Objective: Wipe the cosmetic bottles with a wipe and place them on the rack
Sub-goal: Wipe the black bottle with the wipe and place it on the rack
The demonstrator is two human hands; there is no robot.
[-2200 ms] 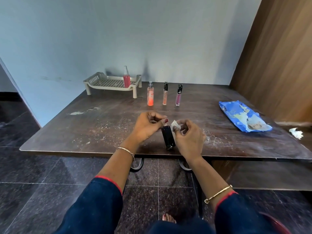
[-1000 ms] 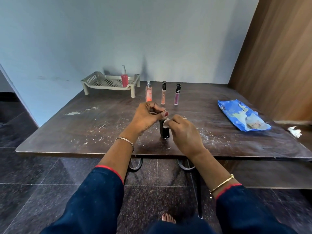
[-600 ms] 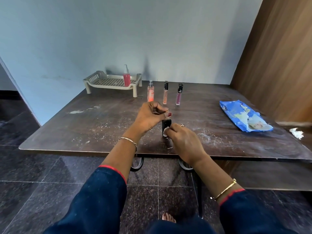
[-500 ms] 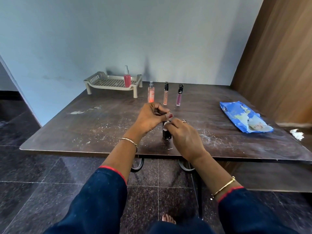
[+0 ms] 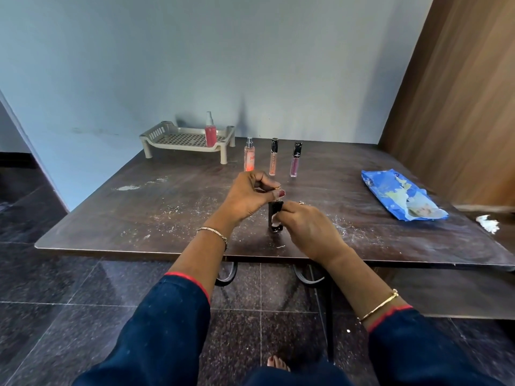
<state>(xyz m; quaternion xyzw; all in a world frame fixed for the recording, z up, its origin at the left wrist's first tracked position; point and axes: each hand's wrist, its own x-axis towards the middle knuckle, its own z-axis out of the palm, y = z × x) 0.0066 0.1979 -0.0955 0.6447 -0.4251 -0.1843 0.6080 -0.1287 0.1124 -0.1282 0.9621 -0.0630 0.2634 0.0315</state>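
A small black bottle (image 5: 272, 211) stands upright near the front of the table. My left hand (image 5: 248, 197) pinches its top. My right hand (image 5: 308, 229) holds a white wipe (image 5: 275, 218) against the bottle's lower side; most of the wipe is hidden by my fingers. A beige rack (image 5: 184, 140) stands at the back left with a red spray bottle (image 5: 210, 132) on it. To the rack's right stand an orange spray bottle (image 5: 249, 158), a peach gloss tube (image 5: 273, 157) and a purple gloss tube (image 5: 296, 160).
A blue wipe packet (image 5: 401, 195) lies at the right of the dark table (image 5: 139, 207), with a crumpled white wipe (image 5: 487, 222) beyond it. White dust marks the tabletop. A wooden panel (image 5: 459, 93) rises on the right, a blue wall behind.
The bottle has gone from tilted in the air to upright on the table. My right hand has slid the wipe down its side. My left hand has kept hold of the top.
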